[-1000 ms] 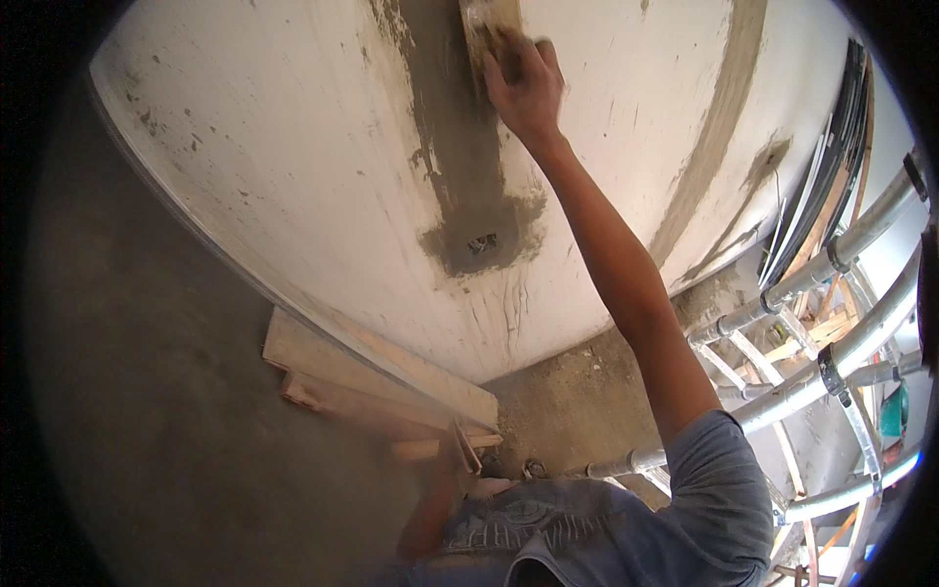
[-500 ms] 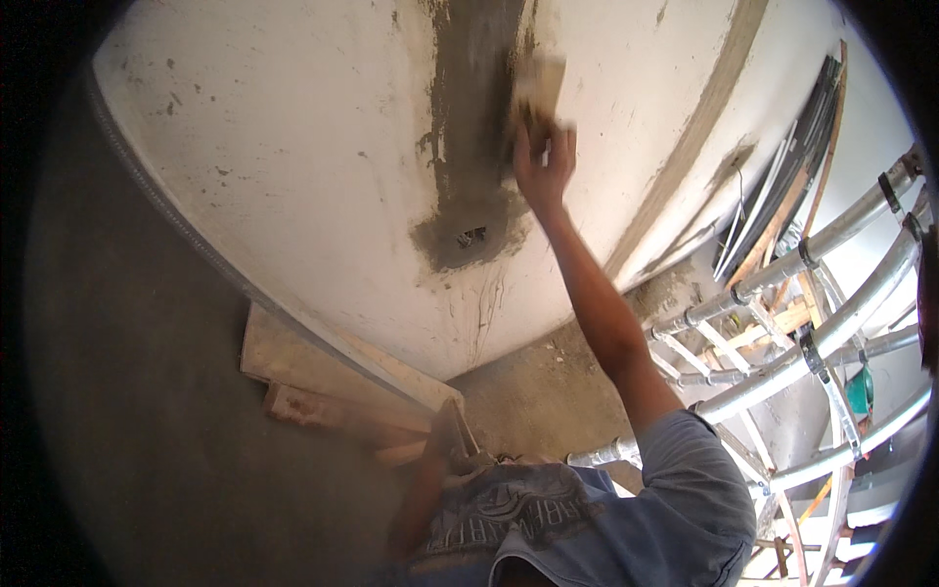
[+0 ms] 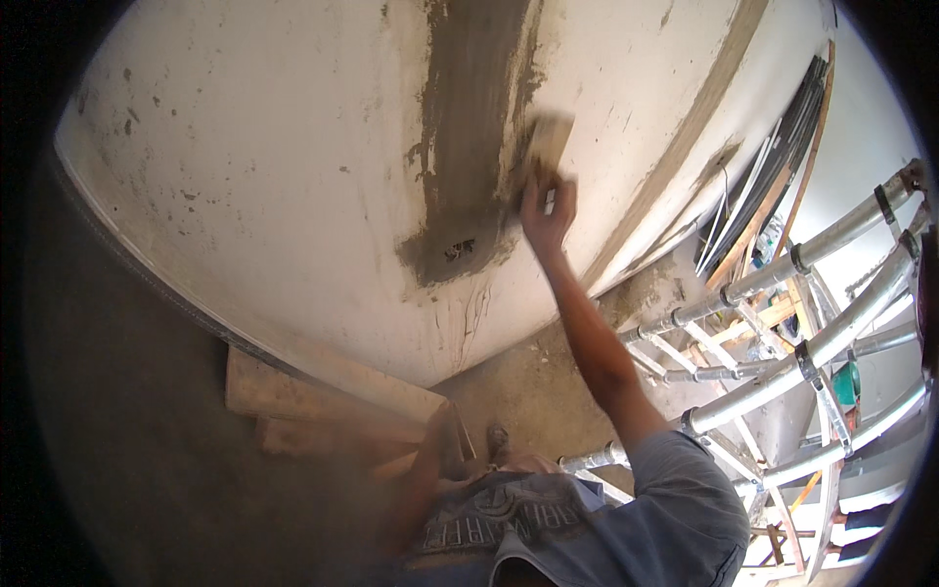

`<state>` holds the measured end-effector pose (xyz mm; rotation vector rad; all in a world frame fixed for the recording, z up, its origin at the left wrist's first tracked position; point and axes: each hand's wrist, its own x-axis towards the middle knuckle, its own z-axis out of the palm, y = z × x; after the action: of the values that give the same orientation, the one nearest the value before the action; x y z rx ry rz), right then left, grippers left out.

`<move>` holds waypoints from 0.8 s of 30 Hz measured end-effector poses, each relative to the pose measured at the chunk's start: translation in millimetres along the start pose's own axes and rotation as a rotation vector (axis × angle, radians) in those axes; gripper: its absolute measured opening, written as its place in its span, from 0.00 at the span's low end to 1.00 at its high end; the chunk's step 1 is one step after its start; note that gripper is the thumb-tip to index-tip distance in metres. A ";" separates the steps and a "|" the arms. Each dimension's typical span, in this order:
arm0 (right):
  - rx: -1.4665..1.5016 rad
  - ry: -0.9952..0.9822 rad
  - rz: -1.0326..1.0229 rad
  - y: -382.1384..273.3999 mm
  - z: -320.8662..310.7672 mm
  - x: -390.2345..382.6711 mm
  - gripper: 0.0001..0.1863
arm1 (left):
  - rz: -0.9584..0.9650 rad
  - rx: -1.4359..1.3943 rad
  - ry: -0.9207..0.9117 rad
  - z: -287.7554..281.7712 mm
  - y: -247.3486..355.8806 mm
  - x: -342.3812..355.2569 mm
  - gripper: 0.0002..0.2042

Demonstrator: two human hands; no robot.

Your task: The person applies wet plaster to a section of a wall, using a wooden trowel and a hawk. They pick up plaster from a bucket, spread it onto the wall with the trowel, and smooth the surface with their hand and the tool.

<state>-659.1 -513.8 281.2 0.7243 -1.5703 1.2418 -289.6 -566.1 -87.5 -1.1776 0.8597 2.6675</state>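
My right hand [image 3: 546, 210] grips a rectangular tan float [image 3: 553, 132] against a white wall [image 3: 245, 176], on the right margin of a dark grey vertical band of wet plaster [image 3: 469, 117]. The band widens at its foot around a small recessed box [image 3: 458, 249] with something indistinct inside. My left hand [image 3: 440, 430] is low and hazy beside a flat board [image 3: 460, 440]; whether its fingers hold it I cannot tell.
Metal tube scaffolding [image 3: 822, 342] stands at the right, with a green container [image 3: 846, 382] behind it. Dark pipes and strips [image 3: 773, 186] lean on the wall. Wooden boards [image 3: 284, 382] lie at the lower left beside the wall's edge. Concrete floor [image 3: 528, 391] shows below.
My right hand and the float have moved down along the plaster band. The surroundings have shifted in the picture as the view moved.
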 end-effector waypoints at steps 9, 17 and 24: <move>0.078 0.126 -0.078 -81.4 50.8 103.9 0.17 | 0.135 0.165 -0.020 29.0 17.1 -17.3 0.30; 0.020 -0.102 0.025 -2.2 -5.3 -41.8 0.19 | 0.331 0.455 0.012 -30.6 -17.6 45.6 0.25; 0.113 0.138 -0.320 -69.1 55.9 119.9 0.11 | 0.381 0.043 -0.195 -82.1 -21.0 79.7 0.22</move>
<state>-658.7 -574.3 417.7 0.9035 -1.2242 1.1220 -285.3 -602.8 -197.8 -0.7903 1.2024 2.9728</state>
